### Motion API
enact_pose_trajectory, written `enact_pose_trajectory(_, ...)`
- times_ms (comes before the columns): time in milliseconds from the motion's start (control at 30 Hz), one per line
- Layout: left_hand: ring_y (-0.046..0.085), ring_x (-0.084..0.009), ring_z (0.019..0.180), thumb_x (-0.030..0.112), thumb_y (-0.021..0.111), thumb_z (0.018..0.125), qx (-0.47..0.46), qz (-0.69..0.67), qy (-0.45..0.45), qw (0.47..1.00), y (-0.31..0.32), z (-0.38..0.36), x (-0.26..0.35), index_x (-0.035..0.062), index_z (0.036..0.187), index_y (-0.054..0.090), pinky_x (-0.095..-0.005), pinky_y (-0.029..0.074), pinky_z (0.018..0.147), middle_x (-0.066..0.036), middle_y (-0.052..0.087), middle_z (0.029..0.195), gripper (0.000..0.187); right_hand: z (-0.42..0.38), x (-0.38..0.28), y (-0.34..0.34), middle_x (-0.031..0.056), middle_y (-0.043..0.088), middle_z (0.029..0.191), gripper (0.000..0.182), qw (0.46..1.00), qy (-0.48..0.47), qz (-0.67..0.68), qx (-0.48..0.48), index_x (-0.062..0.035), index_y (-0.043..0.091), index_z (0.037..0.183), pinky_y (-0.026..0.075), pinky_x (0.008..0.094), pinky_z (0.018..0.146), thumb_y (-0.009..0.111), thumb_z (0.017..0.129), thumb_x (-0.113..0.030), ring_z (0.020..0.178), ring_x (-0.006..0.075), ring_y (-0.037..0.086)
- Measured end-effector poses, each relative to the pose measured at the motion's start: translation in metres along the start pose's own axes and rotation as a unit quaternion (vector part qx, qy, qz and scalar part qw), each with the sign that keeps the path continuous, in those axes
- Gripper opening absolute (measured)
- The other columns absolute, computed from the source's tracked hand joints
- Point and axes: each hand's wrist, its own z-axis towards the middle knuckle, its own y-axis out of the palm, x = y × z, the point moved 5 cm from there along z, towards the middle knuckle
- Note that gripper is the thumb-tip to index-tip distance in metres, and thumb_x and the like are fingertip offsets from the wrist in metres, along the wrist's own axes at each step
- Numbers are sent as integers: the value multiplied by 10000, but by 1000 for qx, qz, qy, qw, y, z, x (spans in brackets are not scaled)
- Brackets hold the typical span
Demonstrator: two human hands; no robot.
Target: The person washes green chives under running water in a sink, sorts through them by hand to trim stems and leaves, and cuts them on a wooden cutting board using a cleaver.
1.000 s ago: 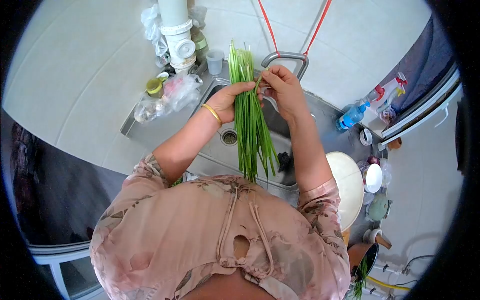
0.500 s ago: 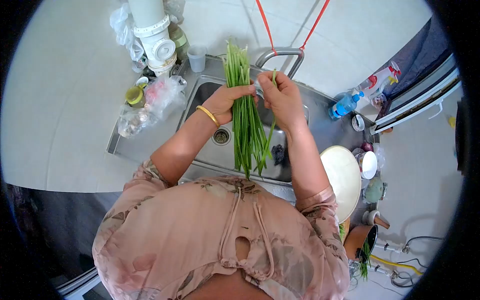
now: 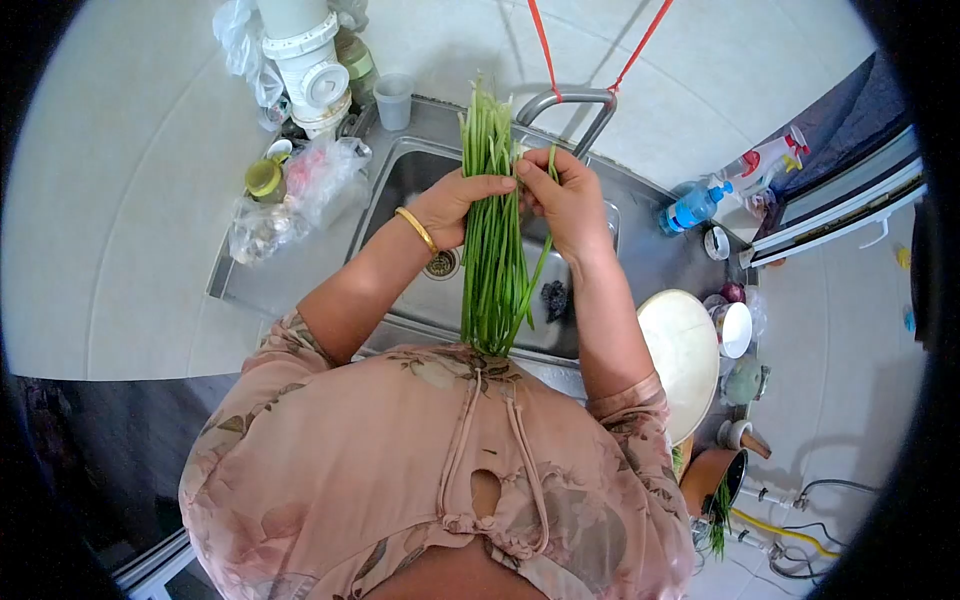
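Observation:
A long bunch of green chives (image 3: 492, 260) hangs over the sink basin (image 3: 425, 300), pale ends up and leafy ends down. My left hand (image 3: 455, 205) is wrapped round it near the upper part, thumb across the front. Close beside it, my right hand (image 3: 570, 205) pinches a separate chive stalk (image 3: 541, 275) between thumb and fingers. That stalk's lower end slants in towards the bunch. Both hands nearly meet at the bunch's right side. A dark scrubber (image 3: 555, 298) lies in the basin, below my right hand.
A bent metal faucet (image 3: 590, 97) with red string rises behind the sink. Plastic bags (image 3: 320, 190) and a clear cup (image 3: 394, 102) sit at the left. To the right are a blue bottle (image 3: 695, 208), a round pale board (image 3: 680, 360) and a brown pot (image 3: 708, 480) with greens.
The bunch has shifted slightly right and become more upright, its lower ends now closer to my body. My right hand keeps its pinch on the separate stalk.

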Motion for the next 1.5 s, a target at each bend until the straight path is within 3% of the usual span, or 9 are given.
enact_pose_trajectory(400, 590, -164, 748, 72, 642, 748, 30, 34, 45, 998, 5, 0, 0, 26, 954, 578, -278, 479, 684, -58, 606, 824, 221, -4, 4, -3, -23, 517, 649, 112, 998, 3, -38, -56, -58, 557, 809, 322, 165, 471, 579, 844, -163, 555, 46, 450)
enact_pose_trajectory(500, 589, -162, 744, 60, 644, 746, 42, 34, 53, 997, 2, 2, 0, 31, 961, 570, -276, 476, 677, -54, 604, 821, 229, -2, 10, -7, -22, 501, 659, 133, 1000, -3, -9, -24, -66, 530, 793, 323, 169, 470, 569, 853, -178, 558, 44, 439)
enact_pose_trajectory(600, 584, -155, 767, 70, 638, 756, 37, 36, 47, 998, -1, 2, 1, 36, 982, 545, -278, 476, 680, -53, 597, 835, 247, 0, 6, -10, -22, 482, 666, 152, 987, -70, 125, 73, -65, 514, 787, 328, 183, 476, 569, 854, -190, 562, 48, 428)
enact_pose_trajectory(700, 578, -148, 789, 87, 633, 765, 42, 60, 44, 996, -4, 2, 1, 41, 1001, 524, -280, 478, 685, -51, 590, 848, 264, 0, 3, -14, -22, 488, 651, 162, 990, -37, 132, 15, -62, 519, 784, 341, 198, 488, 576, 849, -198, 564, 58, 444)
enact_pose_trajectory(800, 580, -152, 746, 60, 650, 742, 46, 58, 50, 996, 0, 3, 0, 41, 987, 558, -278, 472, 663, -43, 595, 828, 262, -10, -17, -3, -31, 491, 631, 158, 997, -30, -73, -14, -58, 543, 790, 351, 206, 498, 583, 845, -201, 549, 61, 445)
enact_pose_trajectory(1200, 564, -125, 743, 35, 644, 729, 54, 72, 47, 995, -4, 5, -1, 51, 1006, 567, -266, 465, 661, -17, 585, 838, 288, -1, 3, -9, -49, 509, 639, 168, 999, -26, 25, -5, -60, 595, 827, 290, 178, 441, 626, 816, -225, 516, 27, 391)
enact_pose_trajectory(1300, 570, -128, 756, 31, 643, 730, 62, 66, 69, 993, 0, 5, 1, 44, 1008, 565, -266, 468, 662, -22, 592, 849, 288, 1, 11, -10, -58, 495, 642, 185, 999, -22, -47, 13, -62, 601, 847, 286, 180, 439, 620, 821, -244, 511, 28, 374)
enact_pose_trajectory(1400, 580, -137, 756, 25, 643, 731, 78, 55, 82, 992, 2, 6, 3, 34, 1002, 565, -268, 469, 666, -35, 600, 852, 283, -3, 10, -8, 1, 561, 717, 174, 1000, 10, -14, 1, -1, 587, 861, 387, 212, 586, 581, 844, -174, 654, 59, 469)
enact_pose_trajectory(1500, 587, -151, 745, 20, 647, 726, 88, 60, 68, 992, -1, 7, 4, 20, 986, 563, -274, 470, 681, -54, 607, 857, 273, 5, 21, -13, -49, 499, 650, 166, 995, -67, 39, 70, -56, 583, 871, 308, 183, 456, 566, 860, -220, 529, 34, 395)
